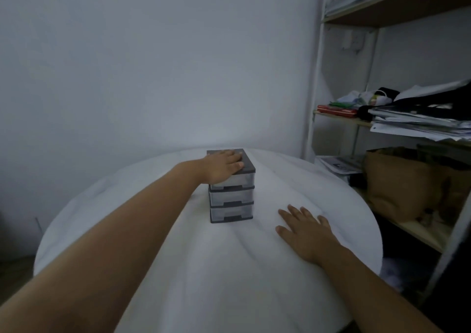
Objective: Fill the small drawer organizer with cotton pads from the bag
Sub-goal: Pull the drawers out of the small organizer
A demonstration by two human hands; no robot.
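The drawer organizer (231, 198) stands under the left hand (224, 165), whose fingers lie flat and close together on its lid, with 3 shut drawers below them. It looks like light, stiff plastic and probably slides on the table (254, 294): steady the top and pull a front lip. The right hand (305, 233) rests with fingers spread, fingertips toward the organizer. No bag shows.

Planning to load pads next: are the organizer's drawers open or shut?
Shut: all three drawer fronts sit flush in the drawer organizer; the left hand rests on its top.
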